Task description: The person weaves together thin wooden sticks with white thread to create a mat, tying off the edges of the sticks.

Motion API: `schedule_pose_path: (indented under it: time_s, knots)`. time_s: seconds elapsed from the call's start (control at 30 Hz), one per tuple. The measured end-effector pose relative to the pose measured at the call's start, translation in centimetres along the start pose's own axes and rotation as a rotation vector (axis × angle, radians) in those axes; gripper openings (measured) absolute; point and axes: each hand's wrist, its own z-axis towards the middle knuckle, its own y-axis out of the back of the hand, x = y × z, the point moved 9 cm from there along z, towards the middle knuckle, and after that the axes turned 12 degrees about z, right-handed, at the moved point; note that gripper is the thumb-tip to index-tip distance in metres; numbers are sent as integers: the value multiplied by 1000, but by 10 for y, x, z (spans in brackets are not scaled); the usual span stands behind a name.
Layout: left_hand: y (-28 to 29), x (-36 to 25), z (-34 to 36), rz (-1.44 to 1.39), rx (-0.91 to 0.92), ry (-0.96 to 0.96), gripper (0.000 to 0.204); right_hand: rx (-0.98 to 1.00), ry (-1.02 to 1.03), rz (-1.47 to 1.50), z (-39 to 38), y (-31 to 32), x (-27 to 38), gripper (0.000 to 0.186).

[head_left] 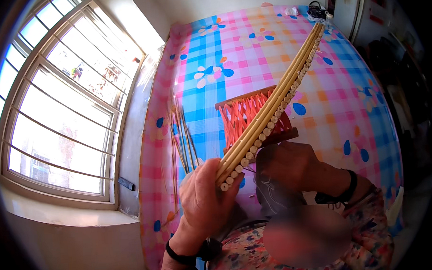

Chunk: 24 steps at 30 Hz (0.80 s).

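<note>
My left hand (206, 199) grips the near end of a long bundle of pale bamboo sticks (276, 92) that reaches away to the far right over the bed. My right hand (286, 163) is closed beside the sticks, low against the bundle; a thin thread seems to run from it, and what it holds is too small to tell. Just behind the sticks lies a small wooden frame strung with orange cords (246, 115). Both wrists wear dark bands.
A bed with a pink and blue checked, flower-printed cover (232, 44) fills the middle. Several thin sticks (180, 136) lie on it at the left. A barred window (58, 107) is at the left, dark objects (316, 11) at the far end.
</note>
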Motion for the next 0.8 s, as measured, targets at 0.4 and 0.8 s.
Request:
schedule_pose_path:
  time_s: [0.4, 0.8]
  knots:
    - [-1, 18, 4, -7, -56, 85, 46, -201, -713, 1379, 12, -31, -24, 22]
    - [-1, 21, 1, 37, -26, 97, 48, -182, -79, 148, 50, 1, 15, 17]
